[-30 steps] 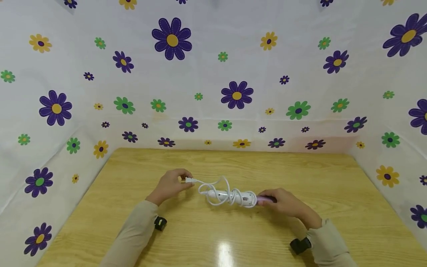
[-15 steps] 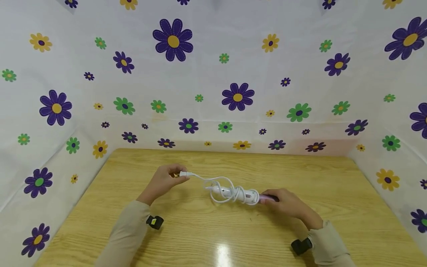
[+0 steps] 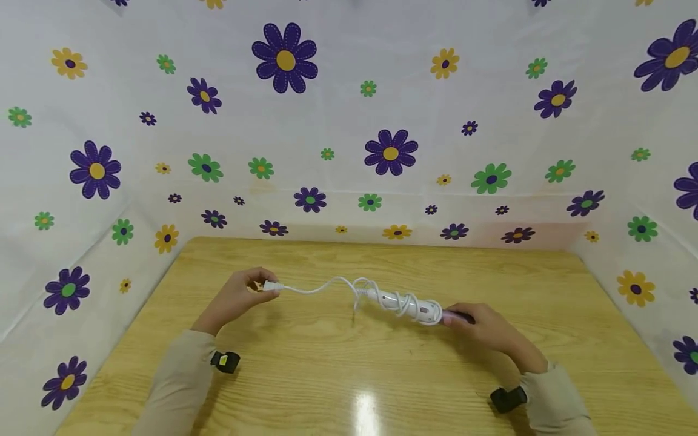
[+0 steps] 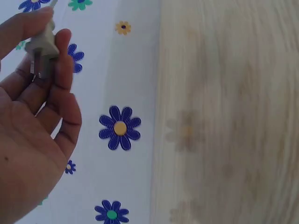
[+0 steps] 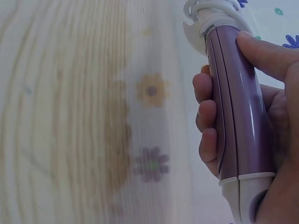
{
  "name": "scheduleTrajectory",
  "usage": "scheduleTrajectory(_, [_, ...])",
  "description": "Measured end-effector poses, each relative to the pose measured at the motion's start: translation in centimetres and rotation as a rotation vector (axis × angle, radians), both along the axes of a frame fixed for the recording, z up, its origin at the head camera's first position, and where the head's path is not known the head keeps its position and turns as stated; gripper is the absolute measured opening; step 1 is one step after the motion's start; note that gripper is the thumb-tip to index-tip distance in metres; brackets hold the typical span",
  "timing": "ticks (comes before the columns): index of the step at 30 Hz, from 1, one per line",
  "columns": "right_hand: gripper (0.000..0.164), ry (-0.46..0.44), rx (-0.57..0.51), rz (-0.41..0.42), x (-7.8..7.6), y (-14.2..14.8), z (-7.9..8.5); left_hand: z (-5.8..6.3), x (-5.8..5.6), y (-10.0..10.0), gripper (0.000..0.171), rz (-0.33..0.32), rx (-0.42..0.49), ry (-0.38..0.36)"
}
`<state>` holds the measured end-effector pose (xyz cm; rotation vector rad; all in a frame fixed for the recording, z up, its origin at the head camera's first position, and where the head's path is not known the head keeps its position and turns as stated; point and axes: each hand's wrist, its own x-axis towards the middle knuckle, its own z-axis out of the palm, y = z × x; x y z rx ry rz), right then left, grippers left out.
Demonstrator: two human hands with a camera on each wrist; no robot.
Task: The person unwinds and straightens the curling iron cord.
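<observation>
My left grip [image 3: 234, 298] pinches the white two-prong plug [image 3: 271, 286] between thumb and fingers; its bare metal prongs point back toward my palm. From the plug, a thin white flexible cord [image 3: 305, 293] runs in a slack wave to a glossy purple-and-white rod-shaped appliance [image 5: 240, 116]. Several turns of cord wrap the white portion of the appliance, and one loop hangs off the end nearer the plug.

My right grip [image 3: 493, 330] is curled round the purple section, thumb laid along its side close to the white collar. The appliance lies in front of me, right of centre over the light wood-grain worktop [image 3: 327, 375], slightly tilted; contact with the surface cannot be determined.

Beige sleeves [image 3: 180, 375] cover both my forearms. White cloth [image 3: 349, 121] printed with purple, green and yellow flowers stands behind the worktop and at both sides.
</observation>
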<state>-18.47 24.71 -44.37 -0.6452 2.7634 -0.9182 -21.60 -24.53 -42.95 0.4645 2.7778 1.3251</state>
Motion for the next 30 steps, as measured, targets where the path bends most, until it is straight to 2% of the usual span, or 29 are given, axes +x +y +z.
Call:
scheduleTrajectory(5, [0.034,-0.014,0.003,-0.011,0.1,0.6,-0.1,-1.0,-0.5,-1.1,0.017,0.005,-0.085,-0.022])
scheduleTrajectory(10, [0.035,-0.009,0.017,-0.021,0.3,1.1,-0.1,-1.8,-1.1,-2.0,0.013,-0.011,-0.122,-0.058])
scheduleTrajectory(17, [0.033,-0.016,0.019,-0.022,0.6,1.7,0.0,-2.8,-1.3,-2.6,0.017,-0.031,-0.082,-0.187])
scheduleTrajectory(20, [0.034,-0.025,0.024,-0.021,0.6,1.8,-0.1,-3.1,-1.3,-2.8,0.020,-0.044,-0.075,-0.220])
scheduleTrajectory(25, [0.035,-0.034,0.029,-0.022,0.6,1.7,0.0,-2.8,-1.4,-2.6,0.025,-0.075,-0.100,-0.209])
scheduleTrajectory(30, [0.034,-0.023,0.036,-0.016,0.6,1.5,0.0,-1.6,-1.3,-1.3,0.027,-0.128,-0.111,-0.171])
